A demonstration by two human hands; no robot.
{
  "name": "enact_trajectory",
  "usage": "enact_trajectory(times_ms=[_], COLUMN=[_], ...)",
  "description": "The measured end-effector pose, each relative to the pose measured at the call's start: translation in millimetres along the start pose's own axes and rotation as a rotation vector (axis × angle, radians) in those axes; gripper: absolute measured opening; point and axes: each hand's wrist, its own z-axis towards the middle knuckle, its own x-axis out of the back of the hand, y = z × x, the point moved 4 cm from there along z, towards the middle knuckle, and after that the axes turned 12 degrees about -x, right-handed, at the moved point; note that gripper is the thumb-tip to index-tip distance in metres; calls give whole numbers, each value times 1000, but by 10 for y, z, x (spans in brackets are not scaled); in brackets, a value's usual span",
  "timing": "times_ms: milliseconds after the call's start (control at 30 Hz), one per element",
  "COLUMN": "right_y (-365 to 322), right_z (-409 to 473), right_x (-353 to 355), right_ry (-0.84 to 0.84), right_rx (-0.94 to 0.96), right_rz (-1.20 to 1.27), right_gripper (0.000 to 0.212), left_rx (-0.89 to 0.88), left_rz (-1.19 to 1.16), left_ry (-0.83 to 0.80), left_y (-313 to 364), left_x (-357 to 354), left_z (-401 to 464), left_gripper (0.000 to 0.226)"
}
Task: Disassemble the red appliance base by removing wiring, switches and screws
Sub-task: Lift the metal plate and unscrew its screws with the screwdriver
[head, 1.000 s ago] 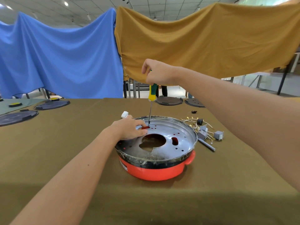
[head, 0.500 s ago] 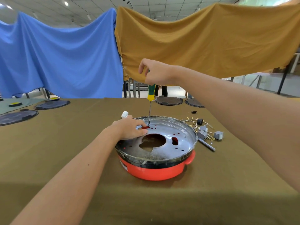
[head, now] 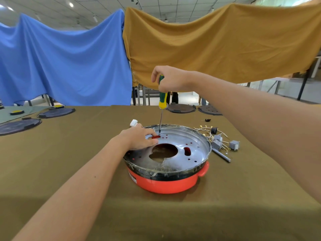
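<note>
Head view looks down on the round red plastic appliance base (head: 166, 184), which sits on the olive-brown cloth-covered table (head: 69, 171) in front of the person. A shiny silver metal plate (head: 191, 146), dished and punched with small holes and one large middle opening, fills its top, with a black band and clear film round the rim.

The left hand (head: 139, 139) rests flat on the plate's far left side, fingers fairly straight and together, fingertips just beside a small red slot. The right hand (head: 171, 80) hangs above, fingers curled round the top of the green-and-yellow-handled screwdriver (head: 162, 101). The thin steel shaft stands nearly upright, and its tip meets the plate just past the left fingertips, near the far rim.

Against the frame half a second back, the right hand's grip has turned slightly on the handle, with more green showing between the fingers; the tip stays at the same spot and the left hand has not shifted.

To the right of the base lies a loose heap of pale wires with brass terminals (head: 206, 132) and small grey plastic switch blocks (head: 217, 144), touching one another. A small white plastic piece (head: 133, 122) lies just behind the left hand. Dark round discs (head: 56, 112) lie well apart at the far left and far edge. Blue cloth (head: 66, 58) and mustard cloth (head: 217, 44) hang behind.
</note>
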Motion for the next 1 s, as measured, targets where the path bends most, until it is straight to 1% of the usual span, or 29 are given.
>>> enact_trajectory(times_ms=[67, 133, 167, 200, 267, 333, 400, 433, 500, 567, 600, 667, 733, 833, 867, 933, 1000], right_y=[9, 16, 17, 16, 20, 4, -29, -34, -27, -12, -9, -7, 1, 18, 12, -13, -29], right_z=[6, 26, 40, 50, 60, 39, -5, -19, -26, -6, 9, 38, 62, 68, 54, 14, -13], right_x=[7, 12, 7, 0, -9, -8, 2, 7, 0, -17, -22, -29, -35, -38, -34, -20, -9], right_ry=[43, 109, 133, 151, 142, 94, 45, 34, 29, 38, 57, 118, 153, 108, 79, 21, -2], right_rx=[-24, -25, -19, -9, 0, -7, -17, -24, -37, -43, -41, -26, -7, -3, -9, -25, -37], right_rz=[-177, -378, -429, -449, -405, -257, -100, -60, -75, -152, -214, -347, -392, -289, -213, -58, -21], right_gripper=[20, 33, 36, 34, 23, 17, 25, 30, 31, 25, 23, 29, 28, 20, 22, 33, 41], left_rx=[-3, -9, -7, -4, 1, 5, 6, 4, 2, 3, 4, 3, 0, 3, 6, 9, 7], left_rz=[-4, -3, -2, -2, -4, -7, -10, -12, -10, -6, -7, -12, -10, -11, -12, -15, -19], left_ry=[1, 3, 5, 6, 2, 3, 4, 1, -2, 0, 2, 4, 4, 1, 4, 4, 1], left_y=[0, -5, -12, -17, -13, -12, -10, -7, -3, 1, 3, 2, 0, -2, -4, -6, -4], left_x=[-3, -5, -6, -4, -10, -9, -3, -2, -2, 0, 1, 2, 2, -2, -2, 3, 5], left_z=[2, 6, 7, 7, 5, 5, 1, -1, 1, 1, 2, 4, 5, -4, -7, -11, -13], left_gripper=[48, 48, 48, 47, 47, 47, 48, 48, 49, 49, 48, 48, 48, 47, 47, 47, 47])
